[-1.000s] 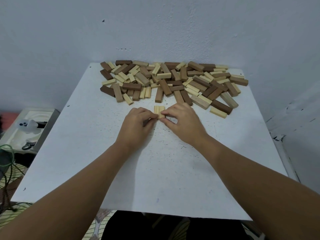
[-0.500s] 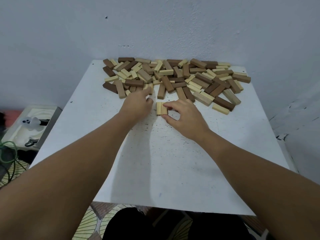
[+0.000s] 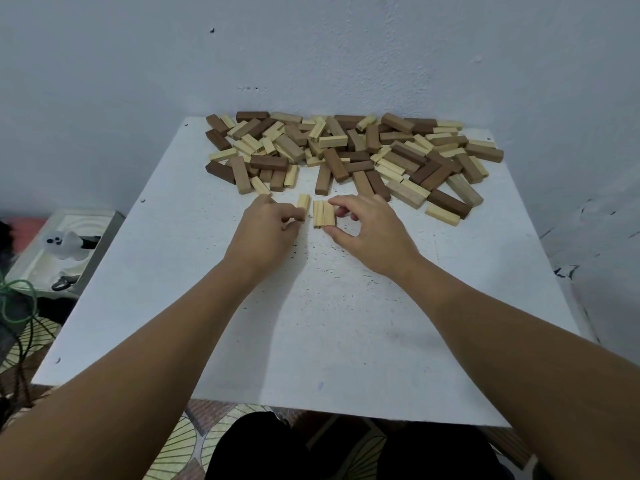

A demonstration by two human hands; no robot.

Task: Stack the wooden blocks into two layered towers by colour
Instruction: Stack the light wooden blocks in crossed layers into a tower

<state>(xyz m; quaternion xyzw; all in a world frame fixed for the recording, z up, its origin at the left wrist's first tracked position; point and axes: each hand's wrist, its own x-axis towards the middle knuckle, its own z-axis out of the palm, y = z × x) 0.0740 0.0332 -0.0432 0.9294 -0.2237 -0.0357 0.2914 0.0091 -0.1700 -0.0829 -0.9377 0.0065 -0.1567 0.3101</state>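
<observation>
Two pale wooden blocks (image 3: 324, 213) lie side by side on the white table (image 3: 311, 323), a little in front of the pile. My right hand (image 3: 370, 230) rests just right of them, thumb and forefinger apart around their right edge, touching or nearly touching. My left hand (image 3: 268, 230) pinches a third pale block (image 3: 302, 206) by its near end, a small gap left of the pair. Behind them a wide heap of mixed pale and dark brown blocks (image 3: 353, 154) spreads along the table's far edge.
A grey-blue wall stands directly behind the heap. Left of the table, lower down, sits a tray (image 3: 69, 251) with a small white ghost figure and scissors, next to a green cable (image 3: 17, 306). Patterned floor shows below the table's front edge.
My left hand reached to the front of the heap, took a pale block and drew it back beside the pair. My right hand stayed by the pair and its fingers spread a little.
</observation>
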